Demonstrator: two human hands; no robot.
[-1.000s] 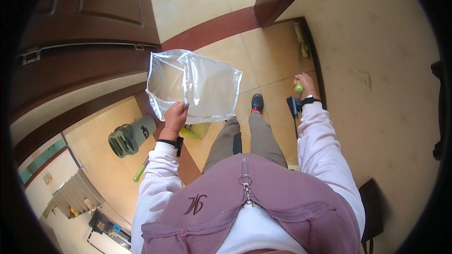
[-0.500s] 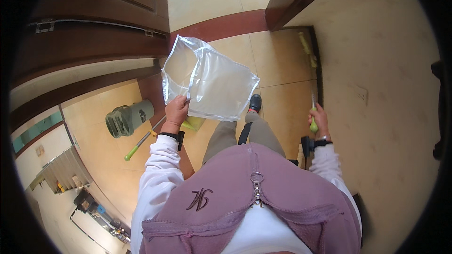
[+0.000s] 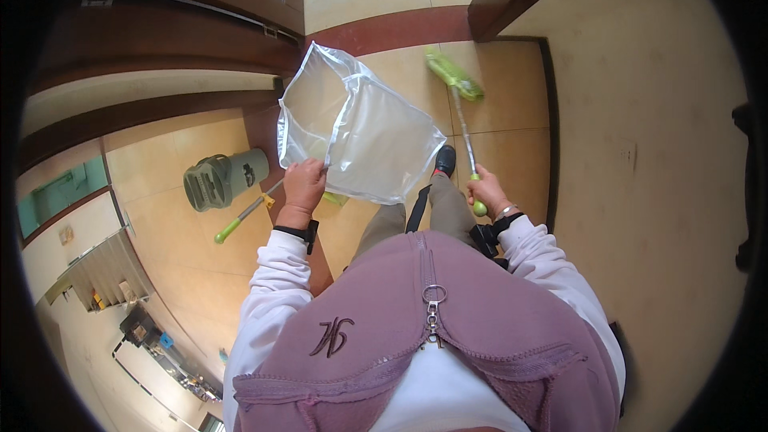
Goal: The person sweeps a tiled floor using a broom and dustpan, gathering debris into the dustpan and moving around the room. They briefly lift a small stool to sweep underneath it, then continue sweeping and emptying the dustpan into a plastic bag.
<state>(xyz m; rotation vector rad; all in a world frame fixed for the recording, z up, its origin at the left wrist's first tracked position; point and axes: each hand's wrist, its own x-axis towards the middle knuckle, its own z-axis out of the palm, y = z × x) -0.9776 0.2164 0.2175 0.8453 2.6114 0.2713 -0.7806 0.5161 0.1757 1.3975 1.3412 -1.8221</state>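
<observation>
My left hand (image 3: 305, 184) is closed on the rim of a clear, box-shaped plastic bag (image 3: 384, 144) with white seams, hanging with its mouth facing left. A grey pole with a green grip (image 3: 228, 230) runs up behind that hand; whether the fingers also grip it cannot be told. Part of a green piece (image 3: 336, 199), perhaps a dustpan, peeks out below the bag. My right hand (image 3: 488, 190) is wrapped round the green-ended handle of a broom (image 3: 462, 130). Its green head (image 3: 454, 76) is slightly blurred, over the tiles ahead of my foot.
A grey-green lidded bin (image 3: 224, 182) stands on the tiled floor to the left. Dark wooden doors (image 3: 176, 32) rise at the far left, with a red threshold strip (image 3: 392, 30) ahead. A pale wall (image 3: 640, 136) borders the right side. My dark shoe (image 3: 446, 160) is beside the bag.
My right hand has moved left, away from the wall, and the broom's head has swung left across the tiles. The bag has barely shifted in my left hand.
</observation>
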